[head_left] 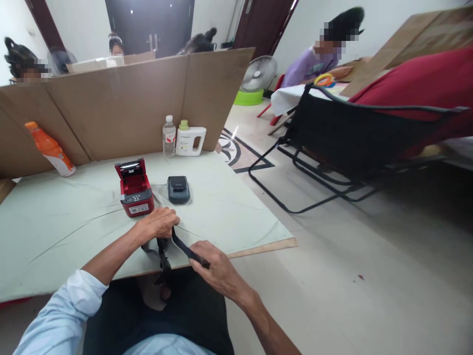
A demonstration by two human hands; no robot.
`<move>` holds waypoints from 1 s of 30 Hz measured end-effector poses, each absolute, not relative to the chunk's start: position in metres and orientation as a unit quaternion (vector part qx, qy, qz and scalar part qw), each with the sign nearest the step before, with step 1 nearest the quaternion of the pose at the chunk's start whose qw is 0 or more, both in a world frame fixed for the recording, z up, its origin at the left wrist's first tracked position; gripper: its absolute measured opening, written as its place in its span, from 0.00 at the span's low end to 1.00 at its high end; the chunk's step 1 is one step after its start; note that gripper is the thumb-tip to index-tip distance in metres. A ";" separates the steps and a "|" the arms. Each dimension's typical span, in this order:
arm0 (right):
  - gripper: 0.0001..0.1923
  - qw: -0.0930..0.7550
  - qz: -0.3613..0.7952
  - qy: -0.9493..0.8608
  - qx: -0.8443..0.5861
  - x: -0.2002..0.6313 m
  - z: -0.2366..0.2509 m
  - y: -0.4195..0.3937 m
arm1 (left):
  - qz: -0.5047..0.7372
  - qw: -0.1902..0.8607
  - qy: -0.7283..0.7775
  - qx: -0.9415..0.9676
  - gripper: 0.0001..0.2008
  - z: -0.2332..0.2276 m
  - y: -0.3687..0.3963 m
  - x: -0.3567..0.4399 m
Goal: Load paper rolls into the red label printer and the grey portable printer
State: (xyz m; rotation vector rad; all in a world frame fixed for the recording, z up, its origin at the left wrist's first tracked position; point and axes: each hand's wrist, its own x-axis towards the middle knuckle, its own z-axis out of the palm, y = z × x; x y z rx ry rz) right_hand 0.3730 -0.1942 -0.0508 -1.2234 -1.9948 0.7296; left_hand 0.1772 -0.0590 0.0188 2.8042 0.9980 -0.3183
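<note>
At the near edge of the table (74, 231), a black strap (182, 245) runs between both hands. The left hand (158, 223) rests on the edge with its fingers curled over one end of the strap, while the right hand (214, 268), just off the table and nearer the body, pinches the other end between thumb and fingers. A second length of strap hangs below the left hand, over the person's lap.

Pale green cloth covers the tabletop, which sits on a bare board over a light floor. Just beyond the left hand stands a red label printer (135, 190) with its lid up; to the right of the printer lies a small dark grey device (178, 189). Farther behind the printer, against a folded cardboard screen (121, 103), stand a clear water bottle (169, 136) and a white jug (189, 140). Well to the left of the printer leans an orange bottle (51, 149).

Right of the table stands a black folding chair (343, 143) draped in red cloth, with a floor fan (257, 76) beyond it. Other people sit behind the screen and at a far table, mostly hidden. What the strap attaches to cannot be made out.
</note>
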 end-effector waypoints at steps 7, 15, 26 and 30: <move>0.13 0.209 0.346 -0.790 -0.461 0.376 -0.030 -0.221 | 0.037 0.182 0.324 0.928 0.22 0.043 -0.056 0.143; 0.05 0.343 0.349 -0.742 -0.458 0.373 -0.020 -0.200 | 0.165 0.138 0.484 0.848 0.14 0.060 -0.080 0.077; 0.13 0.378 0.208 -0.771 -0.468 0.320 -0.034 -0.163 | 0.099 0.115 0.449 0.880 0.20 0.006 -0.079 0.095; 0.13 0.370 0.221 -0.766 -0.476 0.324 -0.043 -0.163 | 0.092 0.142 0.472 0.865 0.18 0.006 -0.078 0.091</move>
